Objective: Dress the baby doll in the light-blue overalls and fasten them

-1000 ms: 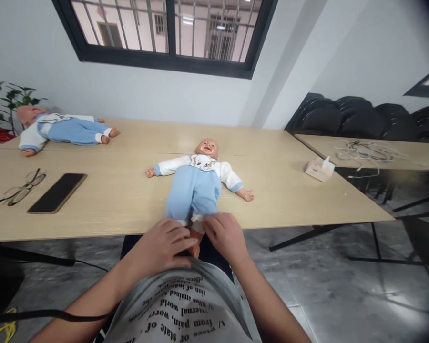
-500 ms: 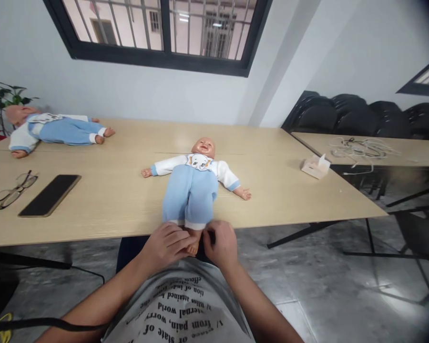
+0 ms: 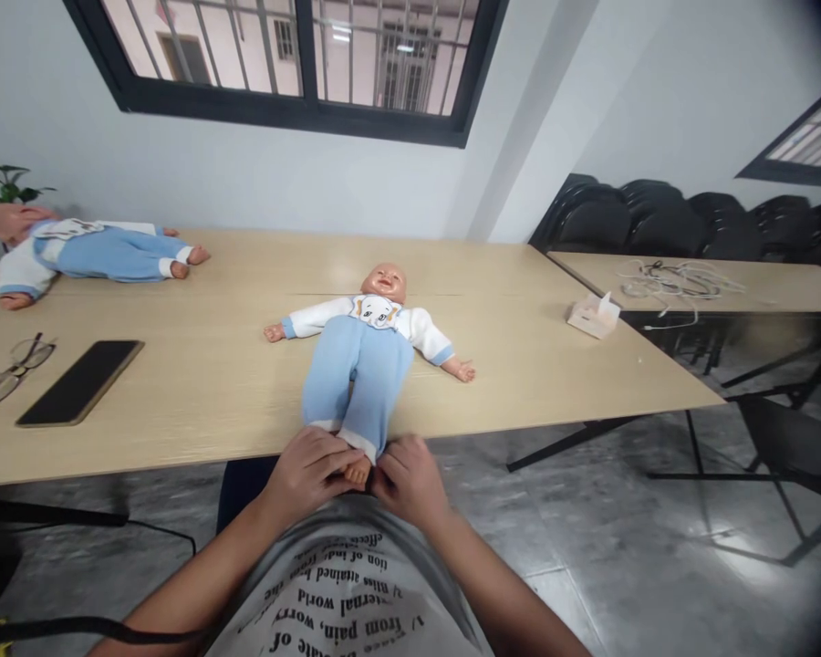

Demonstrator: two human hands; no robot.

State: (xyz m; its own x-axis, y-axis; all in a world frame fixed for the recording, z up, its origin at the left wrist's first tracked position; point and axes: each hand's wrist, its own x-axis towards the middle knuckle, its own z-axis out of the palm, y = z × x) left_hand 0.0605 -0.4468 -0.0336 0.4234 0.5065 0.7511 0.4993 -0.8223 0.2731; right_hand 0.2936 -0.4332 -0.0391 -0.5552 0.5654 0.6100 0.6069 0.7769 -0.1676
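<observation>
A baby doll (image 3: 376, 310) lies on its back on the table, arms spread, in a white top with an animal face. Its light blue trousers (image 3: 359, 370) point towards me, and its feet reach past the table's near edge. My left hand (image 3: 311, 470) is closed at the white cuff (image 3: 358, 442) of the trouser leg on the right, fingertips beside the bare foot (image 3: 358, 472). Across from it, my right hand (image 3: 410, 479) pinches the other side of that cuff. The doll's other foot is hidden behind my left hand.
Another doll (image 3: 102, 251) in similar clothes lies at the table's far left. Eyeglasses (image 3: 14, 372) and a phone (image 3: 82, 383) lie at the near left. A small box (image 3: 593, 317) sits at the right; white cables (image 3: 684, 280) lie on a further table. Black chairs (image 3: 657, 219) stand behind.
The trouser leg on the right has been drawn down over the ankle, its cuff now lower and closer to the foot. My right hand has moved in to the cuff. The view has shifted slightly.
</observation>
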